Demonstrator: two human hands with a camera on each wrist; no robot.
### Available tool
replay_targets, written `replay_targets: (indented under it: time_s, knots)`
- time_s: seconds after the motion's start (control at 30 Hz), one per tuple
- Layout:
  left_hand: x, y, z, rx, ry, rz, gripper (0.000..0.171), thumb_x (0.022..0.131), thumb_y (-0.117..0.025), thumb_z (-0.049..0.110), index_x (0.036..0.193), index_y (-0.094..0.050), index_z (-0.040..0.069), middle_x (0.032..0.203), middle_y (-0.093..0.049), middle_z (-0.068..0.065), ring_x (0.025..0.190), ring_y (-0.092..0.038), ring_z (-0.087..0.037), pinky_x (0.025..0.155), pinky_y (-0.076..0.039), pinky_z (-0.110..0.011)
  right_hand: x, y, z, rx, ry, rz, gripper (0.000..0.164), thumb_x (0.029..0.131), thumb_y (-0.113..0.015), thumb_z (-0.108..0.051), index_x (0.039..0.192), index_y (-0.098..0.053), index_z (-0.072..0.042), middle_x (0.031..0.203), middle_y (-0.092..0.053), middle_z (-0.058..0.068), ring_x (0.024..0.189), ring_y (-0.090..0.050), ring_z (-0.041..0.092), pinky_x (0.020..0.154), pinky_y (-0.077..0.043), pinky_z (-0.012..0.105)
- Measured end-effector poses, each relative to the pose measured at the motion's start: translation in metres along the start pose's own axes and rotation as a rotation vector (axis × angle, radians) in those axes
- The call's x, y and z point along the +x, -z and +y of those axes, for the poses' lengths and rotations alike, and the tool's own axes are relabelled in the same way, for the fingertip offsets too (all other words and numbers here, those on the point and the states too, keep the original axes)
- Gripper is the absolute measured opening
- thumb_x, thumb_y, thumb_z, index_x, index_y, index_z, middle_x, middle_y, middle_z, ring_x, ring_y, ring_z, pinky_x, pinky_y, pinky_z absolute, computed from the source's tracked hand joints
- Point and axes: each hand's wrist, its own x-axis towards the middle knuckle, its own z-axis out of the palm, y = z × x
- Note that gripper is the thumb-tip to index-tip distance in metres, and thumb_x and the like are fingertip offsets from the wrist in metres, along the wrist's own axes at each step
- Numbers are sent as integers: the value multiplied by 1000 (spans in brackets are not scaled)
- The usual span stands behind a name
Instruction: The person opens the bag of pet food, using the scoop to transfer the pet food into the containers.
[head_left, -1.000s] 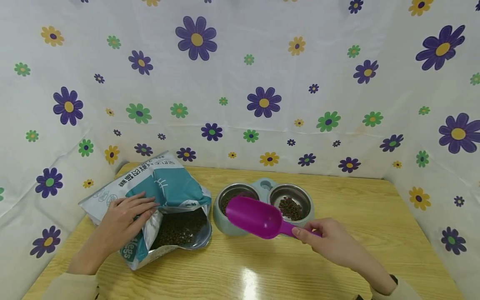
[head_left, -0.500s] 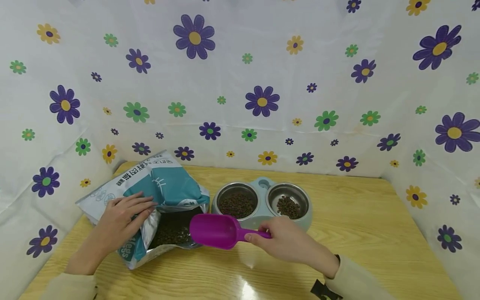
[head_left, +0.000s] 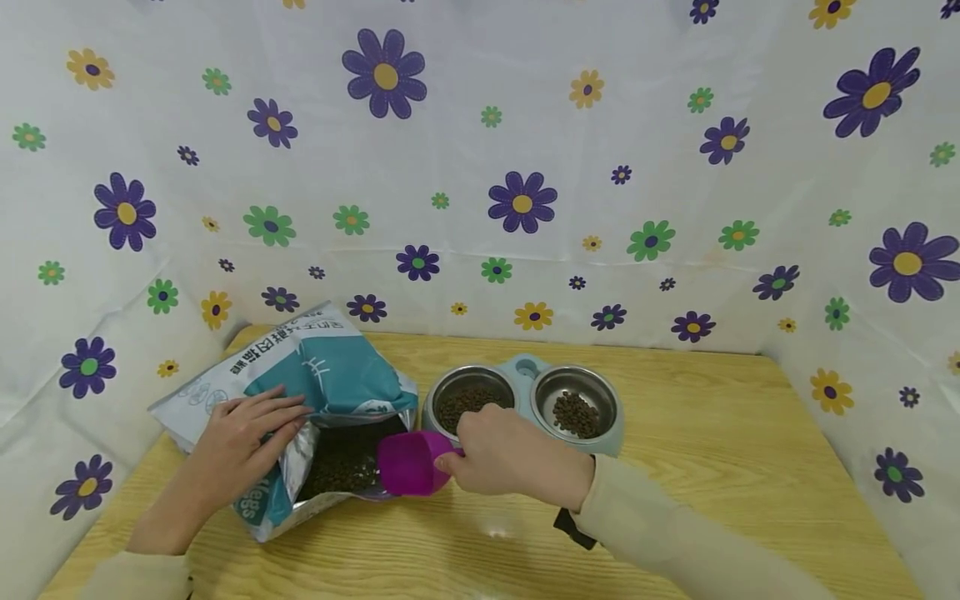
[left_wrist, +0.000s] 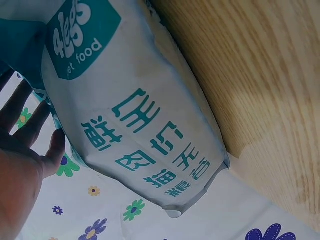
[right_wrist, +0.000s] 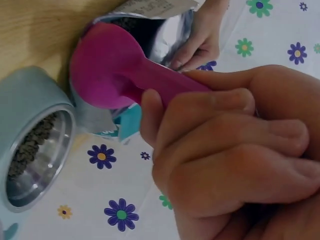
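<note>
A white and teal pet food bag (head_left: 360, 375) lies on its side, its mouth spread toward the right, with brown kibble (head_left: 337, 471) inside. My left hand (head_left: 243, 437) rests on the upper flap near the mouth, fingers extended; in the left wrist view the fingers (left_wrist: 32, 120) touch the bag's edge. My right hand (head_left: 498, 450) grips the handle of a magenta scoop (head_left: 408, 465), fingers curled round it in the right wrist view. The scoop's front end is at the bag's mouth, overlapping the kibble in the head view. My right hand partly covers the left bowl.
Right of the bag stands a pale blue-green double feeder (head_left: 525, 365). Its left steel bowl (head_left: 450, 382) holds a broad layer of kibble, its right bowl (head_left: 555, 387) a smaller pile. A flowered cloth (head_left: 450, 150) hangs behind and beside the wooden table (head_left: 712, 450).
My right hand has carried the scoop leftward and down from over the feeder to the bag's mouth, uncovering most of the left bowl. My left hand stays on the bag.
</note>
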Motion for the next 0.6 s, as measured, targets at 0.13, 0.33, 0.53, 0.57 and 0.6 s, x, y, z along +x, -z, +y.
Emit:
replay_targets:
  time_s: [0.13,0.33,0.53,0.57,0.6]
  knots:
    - [1,0,1,-3,0,1,25,89,-75,8,113,-79,15,117,-77,-9,118,-64,-41,90,-39,-56,16,9,-10,-22,-79,-116,52,100,-63,-39,59,-42,-16,53,-39,-5,49,-42,10,50,-37,24]
    - [1,0,0,-1,3,4,26,89,-75,8,113,-79,15,117,-77,-9,118,-65,-40,90,-39,-55,28,14,-7,111,-130,-248,50,102,-60,-43,63,-49,-14,48,-40,-4,39,-42,14,45,-40,28]
    - [0,-1,-1,4,12,-1,25,90,-74,10,114,-79,17,118,-77,-9,120,-64,-38,89,-38,-54,38,-2,11,362,-163,-302,58,103,-57,-46,55,-50,-14,47,-39,-3,40,-33,11,42,-33,27]
    - [-1,-2,-1,4,11,-1,25,90,-74,10,114,-79,17,118,-77,-9,120,-64,-38,89,-38,-54,40,-7,14,413,-171,-303,58,103,-57,-46,55,-51,-13,47,-39,-3,41,-32,11,41,-31,26]
    - [-1,-2,-1,4,9,-1,25,90,-74,10,114,-79,17,118,-77,-9,120,-64,-38,90,-38,-54,41,-12,18,460,-180,-301,58,102,-58,-46,55,-53,-13,48,-40,-3,42,-31,10,41,-30,25]
